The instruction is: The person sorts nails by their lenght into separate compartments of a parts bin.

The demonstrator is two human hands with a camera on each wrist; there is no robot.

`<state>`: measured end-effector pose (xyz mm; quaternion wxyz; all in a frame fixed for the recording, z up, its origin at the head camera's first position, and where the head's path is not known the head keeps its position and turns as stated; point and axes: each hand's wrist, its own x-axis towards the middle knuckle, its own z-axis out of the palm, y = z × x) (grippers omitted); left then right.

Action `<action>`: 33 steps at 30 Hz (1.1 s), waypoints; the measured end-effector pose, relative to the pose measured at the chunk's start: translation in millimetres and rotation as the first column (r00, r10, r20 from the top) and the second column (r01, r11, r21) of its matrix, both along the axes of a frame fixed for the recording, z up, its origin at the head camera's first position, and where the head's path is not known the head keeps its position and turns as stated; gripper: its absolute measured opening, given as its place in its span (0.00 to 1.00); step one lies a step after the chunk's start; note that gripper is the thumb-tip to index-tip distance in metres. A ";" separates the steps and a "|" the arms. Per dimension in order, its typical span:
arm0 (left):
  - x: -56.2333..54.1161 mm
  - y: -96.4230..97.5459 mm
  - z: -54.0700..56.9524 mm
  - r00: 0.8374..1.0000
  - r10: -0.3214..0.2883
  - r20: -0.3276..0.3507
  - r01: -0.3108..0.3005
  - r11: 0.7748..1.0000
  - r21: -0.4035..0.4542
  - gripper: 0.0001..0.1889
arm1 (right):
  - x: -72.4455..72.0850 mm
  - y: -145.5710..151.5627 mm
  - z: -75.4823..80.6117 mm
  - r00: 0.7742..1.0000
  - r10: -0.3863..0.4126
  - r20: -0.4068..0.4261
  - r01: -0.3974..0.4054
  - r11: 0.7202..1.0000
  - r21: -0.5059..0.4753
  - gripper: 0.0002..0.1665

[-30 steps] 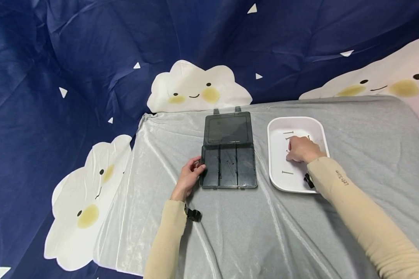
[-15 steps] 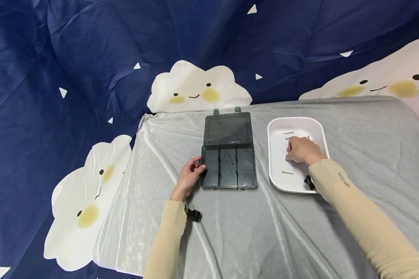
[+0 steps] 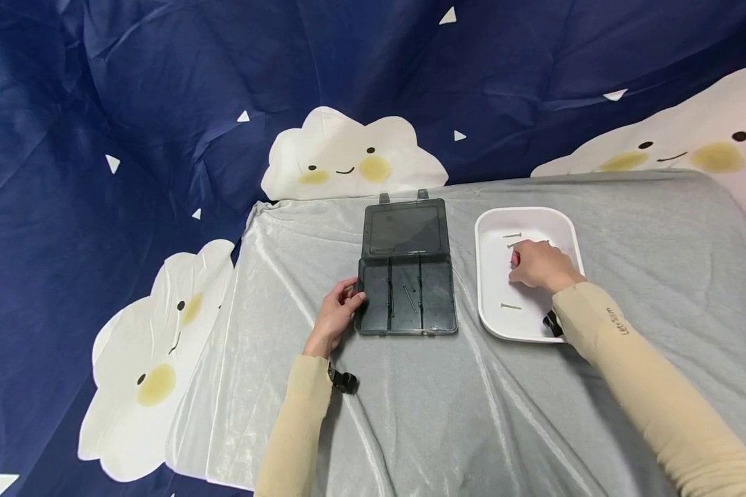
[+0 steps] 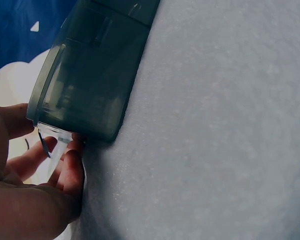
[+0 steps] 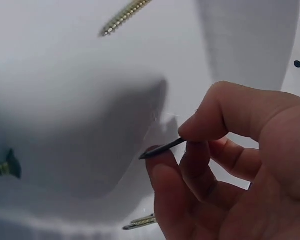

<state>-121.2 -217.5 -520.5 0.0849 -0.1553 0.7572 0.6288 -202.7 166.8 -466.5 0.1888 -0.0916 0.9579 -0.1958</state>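
In the head view a dark translucent compartment box (image 3: 438, 297) lies with its lid (image 3: 405, 228) raised at the back. My left hand (image 3: 337, 314) grips the box's left side, thumb at the rim; the left wrist view shows the fingers around that end. Thin dark nails (image 3: 409, 298) lie in the box's middle compartment. Over the white tray (image 3: 481, 276), my right hand (image 3: 542, 266) pinches a dark nail (image 5: 162, 149) between thumb and fingers, its pointed end showing in the right wrist view. Brass-coloured screws (image 5: 125, 17) lie on the tray floor around the hand.
Grey velvety cloth (image 3: 410, 407) covers the table. A dark blue curtain with clouds (image 3: 354, 155) hangs behind and to the left. One screw (image 3: 511, 306) lies near the tray's front; another (image 3: 512, 236) sits towards its back.
My right hand has shifted very slightly within the tray, its thumb and finger now showing a small gap behind the pinch. The left hand and the box stay in place.
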 end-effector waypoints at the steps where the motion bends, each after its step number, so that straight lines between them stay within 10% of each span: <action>1: -0.1 0.1 0.0 1.000 0.000 -0.001 0.000 1.000 0.002 0.24 | 0.1 0.4 0.6 1.000 0.000 -0.003 0.000 1.000 -0.001 0.08; 33: -0.8 -0.4 0.8 1.000 -0.018 0.006 0.018 1.000 0.015 0.26 | 4.8 0.8 15.7 0.996 -0.020 -0.088 0.013 0.997 -0.081 0.06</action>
